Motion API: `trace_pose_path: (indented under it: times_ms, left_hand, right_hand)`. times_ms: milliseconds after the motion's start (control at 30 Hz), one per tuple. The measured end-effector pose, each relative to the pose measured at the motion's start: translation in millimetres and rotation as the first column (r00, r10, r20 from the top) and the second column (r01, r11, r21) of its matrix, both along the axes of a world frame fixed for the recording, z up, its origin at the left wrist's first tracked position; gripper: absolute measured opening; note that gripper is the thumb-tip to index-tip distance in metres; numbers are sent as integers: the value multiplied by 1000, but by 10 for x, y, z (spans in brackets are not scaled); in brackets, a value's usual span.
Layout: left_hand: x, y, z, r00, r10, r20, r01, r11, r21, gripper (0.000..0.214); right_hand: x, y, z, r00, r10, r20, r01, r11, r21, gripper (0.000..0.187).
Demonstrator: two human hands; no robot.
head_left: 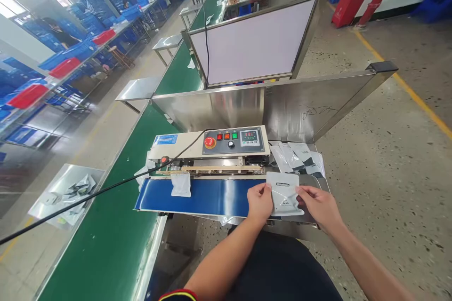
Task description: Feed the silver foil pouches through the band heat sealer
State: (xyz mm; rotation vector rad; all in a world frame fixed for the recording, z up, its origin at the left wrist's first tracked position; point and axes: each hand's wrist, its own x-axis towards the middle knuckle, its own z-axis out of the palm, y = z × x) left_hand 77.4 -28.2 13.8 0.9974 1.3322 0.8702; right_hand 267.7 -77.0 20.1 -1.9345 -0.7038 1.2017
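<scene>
So going by the cream machine (pixel 208 143) with the control panel: the white printed pouch (pixel 284 195) is right in front of its right end, up off the blue belt or just touching it, can't tell which. Left hand (pixel 260 201) has thumb and fingers pinched on the pouch's left edge, right hand (pixel 318 204) has a similar narrow pinch on the right edge. Looks like thin film, so I'd guess it's super light, soft and kinda slick, no real fragility but it'll crease or sag if you grab the middle. Side edges are the place to hold it imo, a bit below the top, gentle tension so the mouth stays flat. Loose pouches (pixel 300 157) are heaped just off the machine's right end, and another small pouch (pixel 181 185) hangs at the front of its left half, over the blue belt (pixel 215 197).
</scene>
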Motion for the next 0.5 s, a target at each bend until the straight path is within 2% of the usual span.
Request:
trace_pose_path:
  times_ms: [100,200,300,367,400,433,500]
  left_hand:
    - [-38,191,-125,989,134,65,-126,985,-119,59]
    - [-192,343,-158,970,234,67,-220,961,-169,55]
    - [-473,388,-102,961,276,31,-265,945,-191,52]
    - [-689,342,-47,941,337,-7,-335,932,-136,48]
    - [-791,297,-21,921,389,-31,-391,917,-83,48]
    - [-882,240,2,894,444,-59,-446,895,-19,49]
    - [-1014,104,38,848,518,-108,-509,854,106,53]
  right_hand:
    - [-192,248,-86,980,-101,-170,97,995,-28,42]
    - [-376,520,-72,972,-3,-236,-9,999,-53,38]
    - [-263,797,-22,966,113,-231,-135,987,-84,32]
    - [46,987,-1,988,153,-3,-152,981,-124,25]
    - [244,1081,1,961,183,209,-151,975,-160,22]
    - [448,1172,-4,863,223,453,-142,968,-208,23]
    - [801,1329,-21,723,329,608,-163,936,-312,20]
